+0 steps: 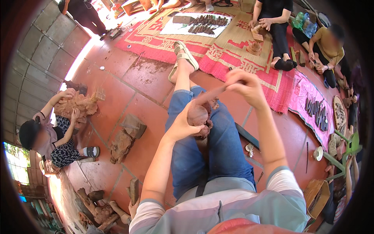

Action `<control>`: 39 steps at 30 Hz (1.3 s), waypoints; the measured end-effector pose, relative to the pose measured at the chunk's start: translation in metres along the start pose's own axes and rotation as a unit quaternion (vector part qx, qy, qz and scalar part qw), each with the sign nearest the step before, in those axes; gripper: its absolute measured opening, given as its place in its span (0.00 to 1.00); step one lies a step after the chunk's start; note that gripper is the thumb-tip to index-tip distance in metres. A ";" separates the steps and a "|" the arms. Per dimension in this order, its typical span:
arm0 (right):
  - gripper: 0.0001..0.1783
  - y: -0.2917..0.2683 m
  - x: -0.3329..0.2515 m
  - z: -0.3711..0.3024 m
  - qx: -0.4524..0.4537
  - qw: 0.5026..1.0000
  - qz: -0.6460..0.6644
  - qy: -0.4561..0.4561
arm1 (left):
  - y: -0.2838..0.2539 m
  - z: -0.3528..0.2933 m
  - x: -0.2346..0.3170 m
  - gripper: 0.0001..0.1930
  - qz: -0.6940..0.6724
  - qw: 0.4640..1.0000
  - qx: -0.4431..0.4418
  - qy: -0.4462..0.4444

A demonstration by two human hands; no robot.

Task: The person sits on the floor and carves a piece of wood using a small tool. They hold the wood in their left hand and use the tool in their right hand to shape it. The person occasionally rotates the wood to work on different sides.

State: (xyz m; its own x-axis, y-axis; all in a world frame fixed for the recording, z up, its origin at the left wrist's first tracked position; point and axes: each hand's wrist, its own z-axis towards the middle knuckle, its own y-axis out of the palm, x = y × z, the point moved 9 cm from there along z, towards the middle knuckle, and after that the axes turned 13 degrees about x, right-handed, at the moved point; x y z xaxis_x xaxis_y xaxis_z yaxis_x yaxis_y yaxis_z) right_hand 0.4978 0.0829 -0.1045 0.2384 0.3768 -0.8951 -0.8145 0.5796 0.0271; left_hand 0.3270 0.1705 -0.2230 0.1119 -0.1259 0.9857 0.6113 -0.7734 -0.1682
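Note:
Over my lap, my left hand (182, 126) is wrapped round a small reddish-brown wood carving (197, 116). One side of the carving is rounded and smooth, the other knobby. My right hand (245, 89) is raised up and to the right, its fingers pinched on one end of a flat brown strip (212, 94). The strip slants down to the top of the carving beside my left hand. It looks like sandpaper, but motion blurs it. Where its lower end stops is hard to make out. My legs in blue denim (226, 152) lie under the carving.
On the tiled floor to my left lies a rough wood piece (121, 146) by a grey block (134, 125). A person beyond holds a large carving (76, 105). Ahead, a red mat (156, 43) bears tools on white cloth. A pink cloth (302, 93) with tools and a green stool (352, 144) stand right.

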 end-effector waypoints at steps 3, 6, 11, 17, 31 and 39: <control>0.02 -0.001 0.025 0.027 -0.164 0.980 -0.048 0.103 | 0.003 0.001 -0.001 0.42 0.007 1.000 -0.022 -0.005; 0.01 -0.049 -0.007 0.055 -0.088 0.982 -0.165 0.038 | 0.006 0.000 0.009 0.42 -0.007 1.000 -0.010 0.018; 0.02 0.011 -0.011 0.028 -0.122 0.990 -0.055 0.041 | 0.007 -0.002 0.009 0.41 -0.056 0.998 -0.034 0.010; 0.08 -0.124 0.113 -0.031 0.055 0.958 -0.251 0.131 | 0.013 -0.006 0.028 0.41 -0.106 0.993 -0.058 0.001; 0.09 -0.108 0.168 -0.135 0.292 0.859 0.381 0.176 | -0.037 -0.077 0.022 0.10 -0.141 0.976 0.108 0.128; 0.27 -0.082 0.074 -0.126 0.220 0.877 0.407 0.129 | 0.033 -0.099 0.116 0.13 0.079 0.952 0.083 0.285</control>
State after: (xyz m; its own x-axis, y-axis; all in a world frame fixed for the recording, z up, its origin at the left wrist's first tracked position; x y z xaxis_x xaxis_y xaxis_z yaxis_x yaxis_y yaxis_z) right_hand 0.5157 -0.0277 -0.2287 -0.5008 0.6521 -0.5692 -0.3639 0.4381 0.8220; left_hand 0.2828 0.0693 -0.1130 -0.2004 -0.5857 0.7854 0.7431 -0.6133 -0.2677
